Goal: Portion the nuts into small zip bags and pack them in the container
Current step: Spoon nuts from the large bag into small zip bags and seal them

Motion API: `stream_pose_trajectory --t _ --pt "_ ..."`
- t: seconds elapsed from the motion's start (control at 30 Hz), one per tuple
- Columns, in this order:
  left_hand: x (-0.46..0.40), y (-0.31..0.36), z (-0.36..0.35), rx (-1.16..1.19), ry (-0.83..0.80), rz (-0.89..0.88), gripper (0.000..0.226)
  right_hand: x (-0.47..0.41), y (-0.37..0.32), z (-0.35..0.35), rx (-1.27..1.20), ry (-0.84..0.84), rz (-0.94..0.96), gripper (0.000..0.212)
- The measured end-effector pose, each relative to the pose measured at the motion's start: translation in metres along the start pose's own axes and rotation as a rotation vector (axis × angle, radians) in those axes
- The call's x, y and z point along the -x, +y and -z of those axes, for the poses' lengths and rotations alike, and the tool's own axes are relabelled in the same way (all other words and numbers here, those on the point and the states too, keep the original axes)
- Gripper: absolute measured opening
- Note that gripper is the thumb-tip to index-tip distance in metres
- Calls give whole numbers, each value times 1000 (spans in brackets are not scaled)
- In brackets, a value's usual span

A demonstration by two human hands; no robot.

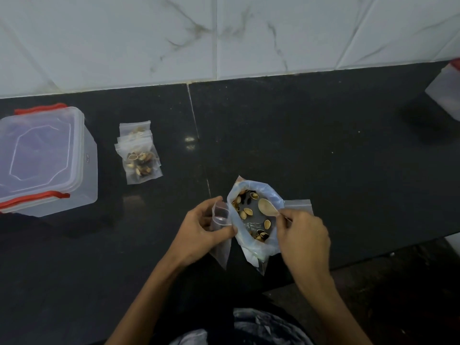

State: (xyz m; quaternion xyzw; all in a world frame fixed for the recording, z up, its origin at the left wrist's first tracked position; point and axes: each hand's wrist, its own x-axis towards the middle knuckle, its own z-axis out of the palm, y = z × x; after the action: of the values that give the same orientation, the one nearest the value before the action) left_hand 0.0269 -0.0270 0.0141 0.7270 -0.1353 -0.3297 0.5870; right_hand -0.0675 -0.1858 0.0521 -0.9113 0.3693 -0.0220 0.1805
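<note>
We hold a small empty zip bag (pixel 221 215) in our left hand (pixel 202 231), fingers curled around it and thumb pinching its mouth apart, just beside the left rim of the large supply bag (pixel 256 217). Our right hand (pixel 302 235) pinches the handle of a small spoon (pixel 267 206), whose bowl sits empty over the supply bag's opening. The nuts (pixel 246 211) lie loose and sparse on the bottom of the supply bag, which stands open on the dark counter (pixel 323 158). Several filled small bags (pixel 139 155) are stacked near the lidded container (pixel 44 158) at far left, well apart from our hands.

Hazards from this position:

- Spill at transfer. The zip bag's mouth is narrow and held open on one side only. If our pinch relaxes, the mouth likely collapses and nuts drop onto the counter.
- Supply bag collapse. Nothing braces its soft rolled rim. Pressing the spoon against the wall may fold it or tip the bag.
- Poor scoop. With few nuts left, the spoon may push them around rather than lift them.
- Edge loss. The supply bag sits near the counter's front edge; a stray nut could roll off.
- The container's lid is still on, so packing requires a free hand first.
</note>
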Motion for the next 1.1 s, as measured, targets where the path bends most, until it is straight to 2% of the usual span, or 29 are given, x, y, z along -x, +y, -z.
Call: stream_pose_trajectory --t 0.1,0.33,0.63,0.8,0.93,1.1 --pt "-3 -3 -5 128 9 35 50 1 -7 -6 37 -15 40 23" --pt "-8 -3 -12 215 3 51 44 12 -29 -15 54 -144 69 25" --pt "-11 -1 -11 209 -35 49 41 2 -17 -28 -273 -193 -49 21" --pt "-10 -2 -11 226 -32 47 44 -1 -10 -29 -366 -205 -73 18" --pt "-9 -3 -8 248 -27 56 47 -2 -2 -23 -573 -260 -148 14" --pt "-3 -1 1 235 12 10 52 3 4 -10 -745 -261 -217 19"
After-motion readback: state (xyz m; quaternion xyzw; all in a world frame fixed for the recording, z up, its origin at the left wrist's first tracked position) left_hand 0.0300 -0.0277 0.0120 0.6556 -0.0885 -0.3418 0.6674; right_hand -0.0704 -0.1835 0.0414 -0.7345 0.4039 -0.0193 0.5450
